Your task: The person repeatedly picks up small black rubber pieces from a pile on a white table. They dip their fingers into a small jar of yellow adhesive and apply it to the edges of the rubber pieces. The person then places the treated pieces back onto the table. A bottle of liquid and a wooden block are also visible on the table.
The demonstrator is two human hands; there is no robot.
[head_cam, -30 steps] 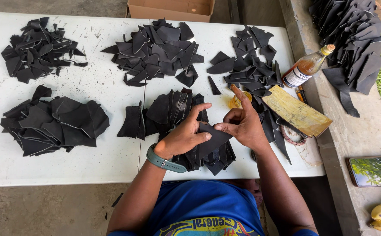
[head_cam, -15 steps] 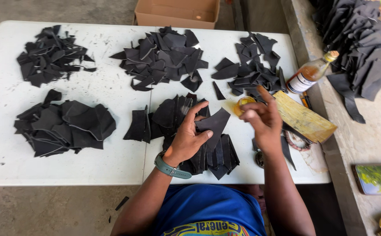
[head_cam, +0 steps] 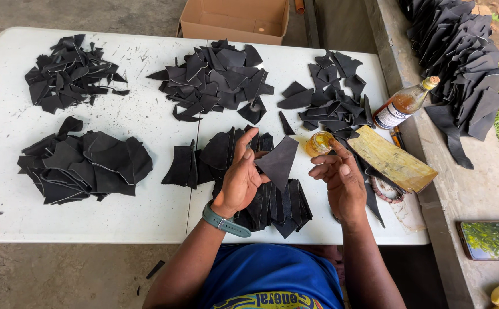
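My left hand [head_cam: 239, 177] holds up a black, roughly triangular cut piece of leather [head_cam: 278, 162] over the pile of black pieces [head_cam: 272, 203] in front of me. My right hand [head_cam: 341, 180] hovers just right of that piece, fingers loosely apart, with its fingertip close to a small open jar of yellow glue [head_cam: 319, 142]. A teal watch sits on my left wrist. The right hand holds nothing that I can see.
Several piles of black pieces lie on the white table [head_cam: 146, 126]. A glass bottle of amber liquid [head_cam: 404, 104], a yellowish board [head_cam: 392, 158], a cardboard box [head_cam: 235, 20] and a phone [head_cam: 492, 240] are around. More black pieces are stacked on the ledge [head_cam: 461, 51].
My left hand has lifted one black piece off the pile. My right hand went to the jar and has come back toward the piece.
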